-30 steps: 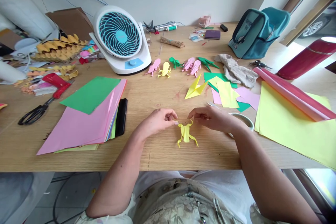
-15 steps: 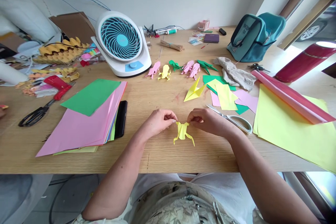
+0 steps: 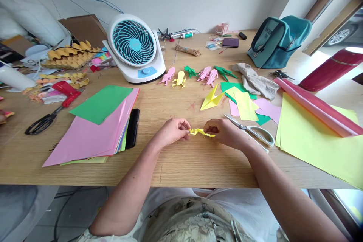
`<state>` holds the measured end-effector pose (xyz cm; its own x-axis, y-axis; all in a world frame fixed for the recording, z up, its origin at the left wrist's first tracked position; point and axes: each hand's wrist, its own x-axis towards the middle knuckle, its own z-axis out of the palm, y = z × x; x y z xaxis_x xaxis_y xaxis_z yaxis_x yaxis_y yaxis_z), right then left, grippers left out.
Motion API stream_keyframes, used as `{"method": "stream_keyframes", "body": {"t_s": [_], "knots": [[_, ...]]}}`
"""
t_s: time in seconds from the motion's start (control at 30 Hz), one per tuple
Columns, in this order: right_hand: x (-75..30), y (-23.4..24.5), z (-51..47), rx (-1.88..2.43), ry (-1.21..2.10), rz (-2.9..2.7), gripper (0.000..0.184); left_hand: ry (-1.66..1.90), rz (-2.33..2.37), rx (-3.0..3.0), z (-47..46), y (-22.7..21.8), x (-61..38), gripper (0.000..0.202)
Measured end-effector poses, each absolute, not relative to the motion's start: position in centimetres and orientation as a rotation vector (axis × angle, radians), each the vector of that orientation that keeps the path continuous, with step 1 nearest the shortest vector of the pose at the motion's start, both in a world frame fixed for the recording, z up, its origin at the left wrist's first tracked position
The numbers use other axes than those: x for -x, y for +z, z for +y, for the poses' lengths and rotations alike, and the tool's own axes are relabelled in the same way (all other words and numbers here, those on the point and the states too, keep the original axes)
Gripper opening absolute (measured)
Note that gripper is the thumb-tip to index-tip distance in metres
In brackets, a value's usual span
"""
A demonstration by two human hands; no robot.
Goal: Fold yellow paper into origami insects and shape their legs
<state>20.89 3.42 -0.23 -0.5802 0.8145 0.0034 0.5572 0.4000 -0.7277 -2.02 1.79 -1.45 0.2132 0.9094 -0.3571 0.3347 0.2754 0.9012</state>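
Observation:
A small yellow origami frog (image 3: pixel 197 131) is held between my two hands above the near part of the wooden table (image 3: pixel 181 166). My left hand (image 3: pixel 176 130) pinches its left end, and my right hand (image 3: pixel 222 131) pinches it on the right, so the fingers cover parts of it. It shows edge-on as a thin folded strip. Beyond it lies a folded yellow paper piece (image 3: pixel 211 99). Farther back stand finished paper frogs: a yellow one (image 3: pixel 179 79), several pink ones (image 3: pixel 204 73) and a green one (image 3: pixel 191 71). Scissors (image 3: pixel 255 132) lie beside my right wrist.
A paper stack (image 3: pixel 93 132) and black phone (image 3: pixel 132 128) lie left. A white fan (image 3: pixel 133 45) stands behind. Yellow sheets (image 3: pixel 320 151), a red bottle (image 3: pixel 330 69) and a teal bag (image 3: pixel 276 43) are right. Another person's hand (image 3: pixel 3 116) shows at the left edge.
The yellow frog has turned from facing the camera with its legs hanging down to nearly edge-on. Both hands stay close to where they were, still pinching it.

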Motion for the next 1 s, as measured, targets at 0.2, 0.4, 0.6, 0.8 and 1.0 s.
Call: {"method": "stream_keyframes", "body": {"t_s": [0.2,0.4,0.6,0.8,1.0], "knots": [[-20.4,0.3,3.1,1.214,0.928,-2.337,0.009,0.71,1.398,-1.239,1.7,-1.3,1.1,0.012],[-19.8,0.3,2.3,1.298,0.959,-2.293,0.007,0.809,1.386,-1.203,1.8,-1.1,-0.1,0.011],[-18.8,-0.2,1.8,1.444,0.798,-2.204,0.01,0.834,1.445,-1.435,1.8,-1.4,1.5,0.024],[-17.4,-0.9,0.8,1.435,0.807,-2.048,0.011,0.745,1.256,-1.52,1.6,-1.0,1.3,0.044],[-18.6,0.0,1.7,1.288,1.081,-2.018,0.02,0.919,1.259,-1.254,1.6,-0.8,0.2,0.034]]}}
